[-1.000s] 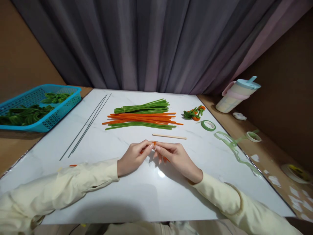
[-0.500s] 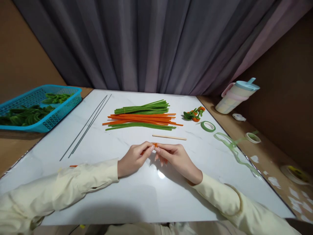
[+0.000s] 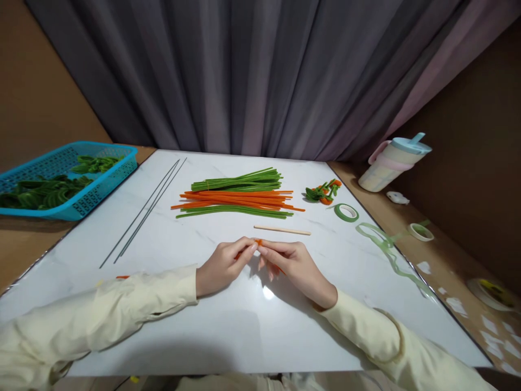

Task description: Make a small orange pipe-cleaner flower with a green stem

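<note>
Left hand [image 3: 223, 267] and right hand [image 3: 300, 269], fingers mostly closed, pinching orange pipe cleaner [image 3: 259, 242], one wooden stick [image 3: 282, 230] beyond, one lidded cup [image 3: 385, 171]

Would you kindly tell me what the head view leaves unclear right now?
Orange piece, head view: mostly hidden by the left hand and right hand.
Blue basket, head view: left end cut off by the picture's left edge.
Orange scrap, head view: too small to identify, beside the left sleeve.
</note>
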Action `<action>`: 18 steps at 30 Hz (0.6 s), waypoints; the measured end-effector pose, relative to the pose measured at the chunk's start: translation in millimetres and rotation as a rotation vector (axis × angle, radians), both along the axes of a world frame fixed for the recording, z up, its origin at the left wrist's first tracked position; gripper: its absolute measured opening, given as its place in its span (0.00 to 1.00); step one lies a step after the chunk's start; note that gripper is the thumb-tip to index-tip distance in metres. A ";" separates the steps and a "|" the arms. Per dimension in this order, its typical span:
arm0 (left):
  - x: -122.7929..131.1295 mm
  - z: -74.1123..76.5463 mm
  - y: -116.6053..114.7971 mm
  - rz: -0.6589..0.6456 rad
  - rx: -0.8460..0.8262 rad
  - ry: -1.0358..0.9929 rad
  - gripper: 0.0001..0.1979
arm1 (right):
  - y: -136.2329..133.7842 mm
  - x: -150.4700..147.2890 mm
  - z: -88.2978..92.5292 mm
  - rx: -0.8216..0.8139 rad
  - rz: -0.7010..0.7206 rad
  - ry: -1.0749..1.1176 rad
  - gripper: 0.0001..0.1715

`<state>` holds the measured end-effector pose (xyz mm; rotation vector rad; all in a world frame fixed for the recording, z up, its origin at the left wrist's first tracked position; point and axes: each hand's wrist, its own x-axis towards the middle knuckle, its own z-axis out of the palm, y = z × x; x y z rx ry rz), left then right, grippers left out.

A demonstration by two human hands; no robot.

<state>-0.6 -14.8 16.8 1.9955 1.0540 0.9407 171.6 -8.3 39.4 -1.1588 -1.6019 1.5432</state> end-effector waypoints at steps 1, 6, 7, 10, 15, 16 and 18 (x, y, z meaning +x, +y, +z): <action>0.1 -0.1 0.1 0.001 0.003 -0.004 0.11 | 0.1 0.1 -0.2 -0.001 -0.002 -0.001 0.15; 0.0 -0.8 0.7 0.008 0.029 -0.004 0.11 | 0.3 0.8 -1.3 -0.004 -0.008 -0.001 0.14; -0.1 -1.2 0.8 0.009 0.036 -0.001 0.11 | 0.2 0.8 -1.4 -0.004 -0.009 0.000 0.14; -0.5 -2.8 1.0 0.014 0.068 -0.005 0.11 | -0.1 0.8 -1.6 -0.005 -0.010 0.002 0.14; -0.9 -4.6 1.4 0.020 0.098 -0.019 0.11 | -0.3 0.9 -2.1 0.000 -0.015 0.012 0.15; -0.9 -4.7 1.5 0.021 0.099 -0.018 0.11 | -0.3 1.1 -2.6 0.009 -0.014 0.014 0.14; -1.1 -4.5 1.7 0.020 0.104 -0.019 0.11 | -0.5 1.5 -3.9 0.041 -0.013 0.014 0.14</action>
